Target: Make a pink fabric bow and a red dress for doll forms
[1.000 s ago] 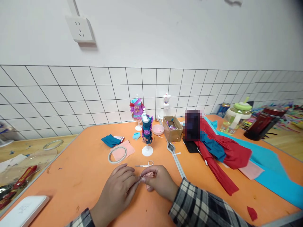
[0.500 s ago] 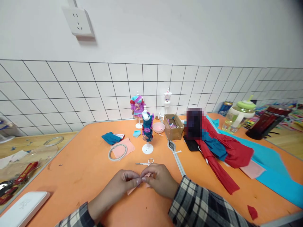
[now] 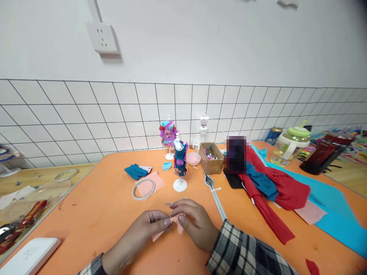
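Between both hands is a small piece of pink crepe paper [image 3: 178, 224], gathered at its middle. My left hand [image 3: 147, 231] pinches its left side with thumb and forefinger. My right hand [image 3: 196, 224] is closed on the right side, the thumb pressing on the paper. Just beyond the fingers lie small scissors [image 3: 169, 203], mostly hidden by my right hand. Past them stands a mini dress form [image 3: 180, 162] dressed in dark teal and purple on a round white base. A roll of narrow tape [image 3: 143, 189] rests on a flat pink sheet [image 3: 157, 182] to the left.
A cardboard box [image 3: 211, 165] and pink bowl [image 3: 193, 159] stand at the back, near a purple-clad dress form [image 3: 168, 133] and a bare one [image 3: 204, 124]. Red crepe paper [image 3: 292, 189], blue sheets [image 3: 335, 225] and bottles [image 3: 292, 143] fill the right. A white box [image 3: 31, 254] is front left.
My right fingers have lifted and spread a little from the left ones, showing more of the pink paper. The right hand now covers most of the scissors. The view has tilted slightly upward.
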### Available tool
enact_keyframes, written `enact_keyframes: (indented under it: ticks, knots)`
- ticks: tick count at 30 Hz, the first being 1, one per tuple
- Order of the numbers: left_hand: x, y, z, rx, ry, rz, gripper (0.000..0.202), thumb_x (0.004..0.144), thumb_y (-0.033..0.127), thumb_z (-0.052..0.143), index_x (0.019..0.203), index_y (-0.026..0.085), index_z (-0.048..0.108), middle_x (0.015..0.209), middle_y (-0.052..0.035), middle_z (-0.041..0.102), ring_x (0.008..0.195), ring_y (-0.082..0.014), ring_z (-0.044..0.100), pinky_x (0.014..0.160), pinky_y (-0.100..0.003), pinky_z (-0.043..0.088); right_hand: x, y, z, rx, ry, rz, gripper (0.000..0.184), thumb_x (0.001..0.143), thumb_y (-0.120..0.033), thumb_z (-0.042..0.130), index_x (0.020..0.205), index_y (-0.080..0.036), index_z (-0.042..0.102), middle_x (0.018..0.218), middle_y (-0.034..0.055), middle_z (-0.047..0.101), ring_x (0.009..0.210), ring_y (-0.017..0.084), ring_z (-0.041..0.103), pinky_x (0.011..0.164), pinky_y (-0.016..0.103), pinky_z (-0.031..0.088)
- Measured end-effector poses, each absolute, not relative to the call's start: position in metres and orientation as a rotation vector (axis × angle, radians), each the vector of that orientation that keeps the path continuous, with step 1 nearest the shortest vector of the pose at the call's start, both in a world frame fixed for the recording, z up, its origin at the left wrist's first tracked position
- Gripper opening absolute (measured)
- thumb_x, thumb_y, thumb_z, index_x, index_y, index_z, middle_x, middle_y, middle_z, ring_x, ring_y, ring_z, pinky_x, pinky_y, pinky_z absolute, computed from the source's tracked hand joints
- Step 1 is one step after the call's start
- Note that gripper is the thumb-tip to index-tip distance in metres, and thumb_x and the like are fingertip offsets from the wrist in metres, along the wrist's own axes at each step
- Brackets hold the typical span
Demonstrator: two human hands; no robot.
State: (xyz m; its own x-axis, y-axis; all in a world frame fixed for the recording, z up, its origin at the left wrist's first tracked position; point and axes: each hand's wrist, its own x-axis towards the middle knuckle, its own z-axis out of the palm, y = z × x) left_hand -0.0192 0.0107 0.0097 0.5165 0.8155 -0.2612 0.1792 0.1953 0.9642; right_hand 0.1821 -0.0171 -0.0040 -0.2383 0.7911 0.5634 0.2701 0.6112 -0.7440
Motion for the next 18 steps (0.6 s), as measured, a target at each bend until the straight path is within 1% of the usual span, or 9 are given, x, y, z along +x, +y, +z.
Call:
enact_keyframes:
  ticks: [1, 2, 4, 7, 9, 10, 13, 15, 18]
  knots:
    - [-0.019, 0.012, 0.010, 1.406, 1.022, 0.555, 0.038, 0.073, 0.050, 0.071, 0.067, 0.013, 0.071, 0.049, 0.0037, 0.045, 0.050, -0.0100, 0.034, 0.051, -0.024, 0.024, 0.181, -0.017, -0.006, -0.886, -1.703, 0.690, 0.018, 0.091, -0.021, 0.048, 0.101, -0.023, 0.064, 0.108, 0.0051, 0.068, 0.103, 0.017, 0.063, 0.091, 0.031, 0.047]
    - [-0.019, 0.014, 0.010, 1.464, 1.067, 0.549, 0.038, 0.073, 0.051, 0.071, 0.067, 0.013, 0.071, 0.049, 0.0036, 0.046, 0.049, -0.0102, 0.034, 0.051, -0.024, 0.023, 0.181, -0.016, -0.007, -0.911, -1.624, 0.727, 0.018, 0.091, -0.022, 0.047, 0.101, -0.022, 0.062, 0.107, 0.0056, 0.068, 0.103, 0.017, 0.063, 0.090, 0.031, 0.048]
    - [-0.018, 0.015, 0.008, 1.544, 1.121, 0.550, 0.035, 0.071, 0.048, 0.070, 0.067, 0.013, 0.071, 0.055, 0.0006, 0.054, 0.053, -0.0124, 0.040, 0.053, -0.024, 0.028, 0.181, -0.014, -0.009, -0.944, -1.577, 0.720, 0.018, 0.091, -0.023, 0.046, 0.102, -0.022, 0.061, 0.109, 0.0069, 0.066, 0.105, 0.018, 0.061, 0.090, 0.033, 0.048]
    - [-0.015, 0.013, 0.006, 1.624, 1.155, 0.567, 0.029, 0.072, 0.042, 0.068, 0.066, 0.014, 0.071, 0.065, -0.0036, 0.064, 0.065, -0.0176, 0.051, 0.062, -0.026, 0.035, 0.182, -0.013, -0.006, -0.965, -1.766, 0.567, 0.021, 0.082, -0.023, 0.058, 0.102, -0.023, 0.066, 0.122, 0.0085, 0.060, 0.118, 0.022, 0.053, 0.099, 0.039, 0.043]
    - [-0.014, 0.011, 0.005, 1.629, 1.153, 0.572, 0.028, 0.072, 0.041, 0.066, 0.067, 0.014, 0.071, 0.067, -0.0041, 0.065, 0.067, -0.0184, 0.052, 0.063, -0.026, 0.036, 0.181, -0.015, -0.004, -0.999, -1.905, 0.442, 0.024, 0.075, -0.021, 0.066, 0.099, -0.025, 0.068, 0.129, 0.0082, 0.056, 0.123, 0.025, 0.048, 0.103, 0.043, 0.038]
    - [-0.013, 0.010, 0.005, 1.617, 1.147, 0.574, 0.028, 0.073, 0.041, 0.066, 0.068, 0.014, 0.071, 0.066, -0.0037, 0.065, 0.065, -0.0177, 0.052, 0.062, -0.026, 0.036, 0.180, -0.016, -0.003, -1.024, -1.950, 0.383, 0.023, 0.073, -0.020, 0.068, 0.096, -0.026, 0.069, 0.130, 0.0074, 0.055, 0.123, 0.026, 0.047, 0.105, 0.045, 0.036]
    - [-0.014, 0.007, 0.007, 1.538, 1.112, 0.575, 0.030, 0.071, 0.043, 0.069, 0.066, 0.013, 0.071, 0.058, -0.0010, 0.060, 0.056, -0.0135, 0.045, 0.056, -0.024, 0.032, 0.177, -0.019, -0.003, -1.062, -2.031, 0.232, 0.013, 0.077, -0.021, 0.069, 0.088, -0.029, 0.070, 0.127, 0.0024, 0.059, 0.121, 0.024, 0.048, 0.110, 0.050, 0.026]
    - [-0.015, 0.006, 0.010, 1.425, 1.073, 0.591, 0.029, 0.068, 0.042, 0.073, 0.064, 0.013, 0.072, 0.054, 0.0005, 0.057, 0.054, -0.0116, 0.042, 0.055, -0.023, 0.030, 0.177, -0.019, -0.004, -1.034, -2.051, 0.138, 0.010, 0.081, -0.023, 0.068, 0.088, -0.030, 0.069, 0.122, -0.0005, 0.062, 0.118, 0.022, 0.051, 0.112, 0.049, 0.023]
    - [-0.016, 0.004, 0.011, 1.117, 0.989, 0.634, 0.023, 0.062, 0.037, 0.080, 0.064, 0.014, 0.074, 0.057, -0.0001, 0.060, 0.057, -0.0116, 0.045, 0.058, -0.023, 0.034, 0.177, -0.019, -0.003, -0.932, -2.023, -0.073, 0.011, 0.086, -0.022, 0.064, 0.091, -0.031, 0.069, 0.117, -0.0031, 0.066, 0.110, 0.017, 0.054, 0.114, 0.046, 0.021]
